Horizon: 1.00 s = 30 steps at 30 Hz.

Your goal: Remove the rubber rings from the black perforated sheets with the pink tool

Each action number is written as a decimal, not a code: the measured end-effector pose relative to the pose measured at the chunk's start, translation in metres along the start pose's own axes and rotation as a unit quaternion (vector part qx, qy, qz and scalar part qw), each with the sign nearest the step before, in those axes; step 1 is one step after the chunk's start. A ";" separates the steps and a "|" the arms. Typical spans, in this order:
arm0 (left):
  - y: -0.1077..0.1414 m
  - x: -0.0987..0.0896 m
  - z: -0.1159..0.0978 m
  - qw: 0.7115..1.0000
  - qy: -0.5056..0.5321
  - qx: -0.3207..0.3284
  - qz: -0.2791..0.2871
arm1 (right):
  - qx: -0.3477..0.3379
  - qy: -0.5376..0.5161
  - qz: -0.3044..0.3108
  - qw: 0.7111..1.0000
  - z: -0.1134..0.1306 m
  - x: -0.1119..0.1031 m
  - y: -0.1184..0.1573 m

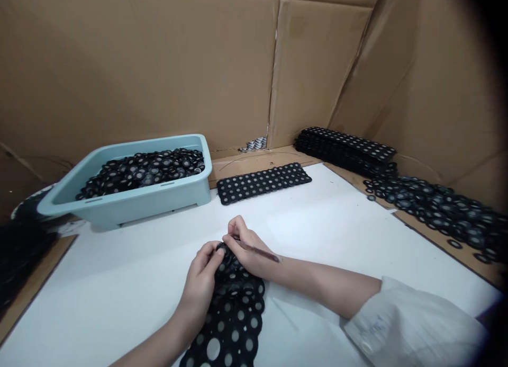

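The dotted black panel (235, 335) lies at the middle of the white surface (337, 218), running toward the near edge and out of view, its far end gathered up between the hands. The left hand (201, 274) is clamped on that end, thumb against fingers; the right hand (249, 250), just beside it, grips a slim tool (260, 252) (its tip is hidden, so its type cannot be confirmed). Recommended practice: pinch close to the working point, steady the end without stretching it, guide the tool in small strokes clear of the left fingertips, and support the panel's trailing weight.
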<state>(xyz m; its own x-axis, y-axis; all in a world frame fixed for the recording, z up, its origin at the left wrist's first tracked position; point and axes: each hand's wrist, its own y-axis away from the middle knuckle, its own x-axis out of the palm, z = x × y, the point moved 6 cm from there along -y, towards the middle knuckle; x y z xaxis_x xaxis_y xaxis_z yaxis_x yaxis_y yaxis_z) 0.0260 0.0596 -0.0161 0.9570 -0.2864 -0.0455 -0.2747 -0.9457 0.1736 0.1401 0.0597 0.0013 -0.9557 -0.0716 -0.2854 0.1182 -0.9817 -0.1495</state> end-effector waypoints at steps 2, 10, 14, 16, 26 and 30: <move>0.001 0.002 0.000 1.000 -0.011 0.007 0.003 | 0.002 0.009 -0.006 1.000 0.000 0.000 0.000; -0.006 -0.010 -0.005 0.978 -0.157 0.124 -0.054 | 0.013 -0.085 -0.092 0.992 -0.018 -0.024 -0.012; -0.005 -0.015 -0.010 0.974 -0.168 0.137 -0.072 | -0.015 -0.011 -0.208 0.978 -0.026 -0.068 -0.018; -0.004 -0.014 -0.013 0.973 -0.179 0.131 -0.062 | -0.042 0.141 -0.204 0.968 -0.026 -0.082 -0.021; -0.002 -0.020 -0.029 0.948 -0.249 0.181 -0.083 | -0.027 0.531 -0.138 0.836 -0.039 -0.102 -0.037; -0.004 -0.024 -0.029 0.943 -0.258 0.177 -0.110 | -0.060 0.571 -0.116 0.811 -0.035 -0.095 -0.037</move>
<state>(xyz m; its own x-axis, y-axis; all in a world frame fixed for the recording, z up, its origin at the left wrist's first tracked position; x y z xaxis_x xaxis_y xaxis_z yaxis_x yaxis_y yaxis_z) 0.0064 0.0744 0.0126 0.8468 -0.0266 -0.5312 -0.1755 -0.9568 -0.2320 0.2364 0.1091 0.0009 -0.0915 0.3897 -0.9164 0.0615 -0.9163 -0.3958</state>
